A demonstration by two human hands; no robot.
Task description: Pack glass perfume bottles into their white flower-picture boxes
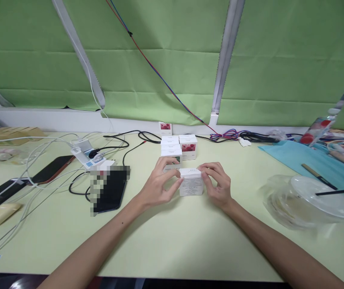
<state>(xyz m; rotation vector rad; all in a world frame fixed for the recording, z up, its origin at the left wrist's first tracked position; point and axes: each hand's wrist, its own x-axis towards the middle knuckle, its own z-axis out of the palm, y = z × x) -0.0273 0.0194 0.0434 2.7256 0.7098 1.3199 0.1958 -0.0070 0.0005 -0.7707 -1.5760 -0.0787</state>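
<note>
A small white box (191, 183) with fine print on its front stands on the pale green table (172, 241), and both my hands grip it. My left hand (159, 184) pinches its left side with fingers curled. My right hand (218, 184) holds its right side the same way. Just behind it stand several similar white boxes (179, 148), some with a red picture on the front. One more such box (165, 128) stands alone near the wall.
A dark phone (109, 192) lies left of my hands, among white and black cables (39, 160) and a charger block (85, 154). At the right sit a clear plastic bowl in a bag (307, 200), a blue sheet (310, 160) and a bottle (319, 126).
</note>
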